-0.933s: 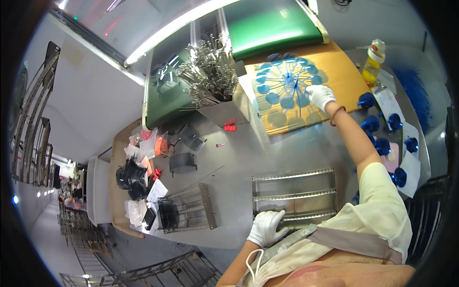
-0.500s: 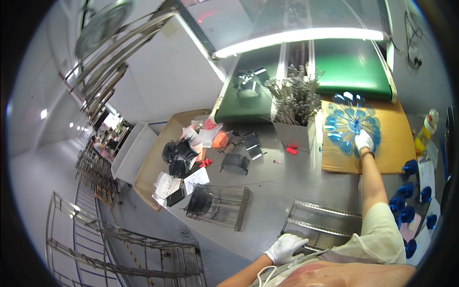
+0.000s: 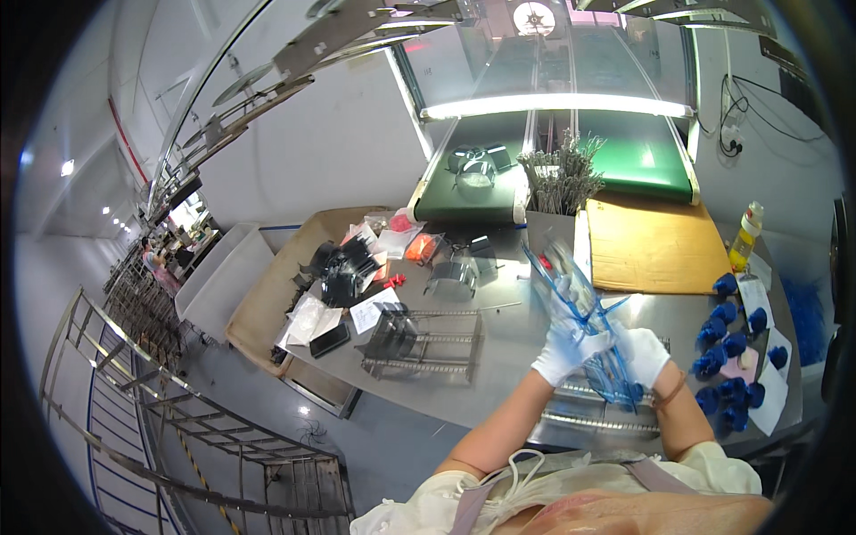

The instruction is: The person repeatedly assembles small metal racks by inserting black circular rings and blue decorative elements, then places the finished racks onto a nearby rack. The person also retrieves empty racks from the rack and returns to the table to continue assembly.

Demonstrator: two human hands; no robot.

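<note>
Both your left hand (image 3: 571,353) and right hand (image 3: 646,358) clasped one blurred blue bundle (image 3: 586,308); one cardboard sheet (image 3: 655,245) lay just beyond.

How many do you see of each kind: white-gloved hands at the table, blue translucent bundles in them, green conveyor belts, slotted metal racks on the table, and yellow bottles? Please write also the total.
White-gloved hands: 2
Blue translucent bundle: 1
Green conveyor belts: 2
Slotted metal racks: 2
Yellow bottle: 1
Total: 8
</note>
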